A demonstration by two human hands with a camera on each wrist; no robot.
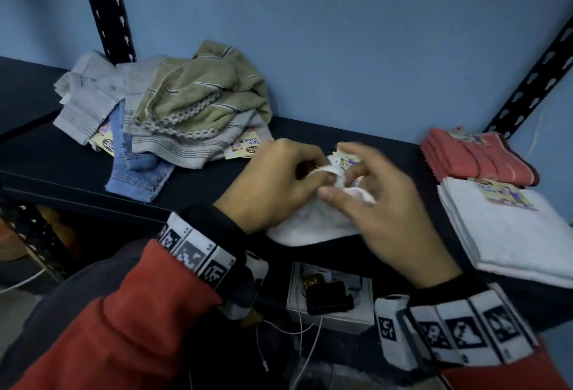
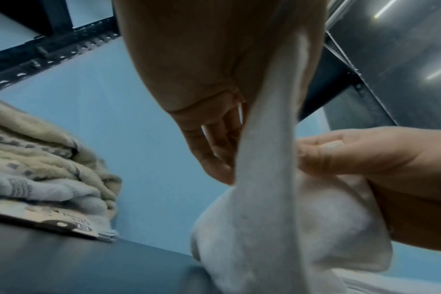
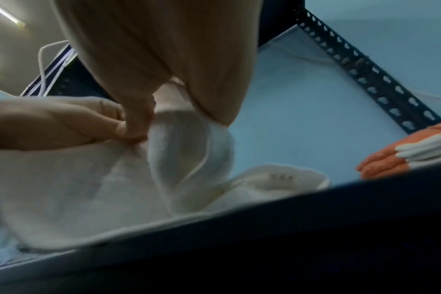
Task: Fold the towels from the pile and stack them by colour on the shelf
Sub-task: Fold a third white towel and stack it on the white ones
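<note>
a small white terry towel point(image 1: 310, 222) is pinched at its raised upper edge by both hands above the dark flat shelf board point(image 1: 356, 154), with its lower part draped over the front edge of that shelf. the left hand point(image 1: 276, 185) is closed on the towel with thumb and curled fingers, as is seen in the left wrist view, where a strip of the cloth point(image 2: 269, 139) hangs down from the hand point(image 2: 202, 69). the right hand point(image 1: 381, 200) is likewise closed on the cloth, thumb against fingertips, beside a printed paper label point(image 1: 348, 158) fixed to the towel. to the left of the white towel a loose pile of unfolded towels point(image 1: 173, 107) in grey, olive and blue lies on the shelf. to the right of it a folded stack of red towels point(image 1: 474, 157) lies at the back, and a folded stack of white towels point(image 1: 514, 234) lies in front of that, touching it.
</note>
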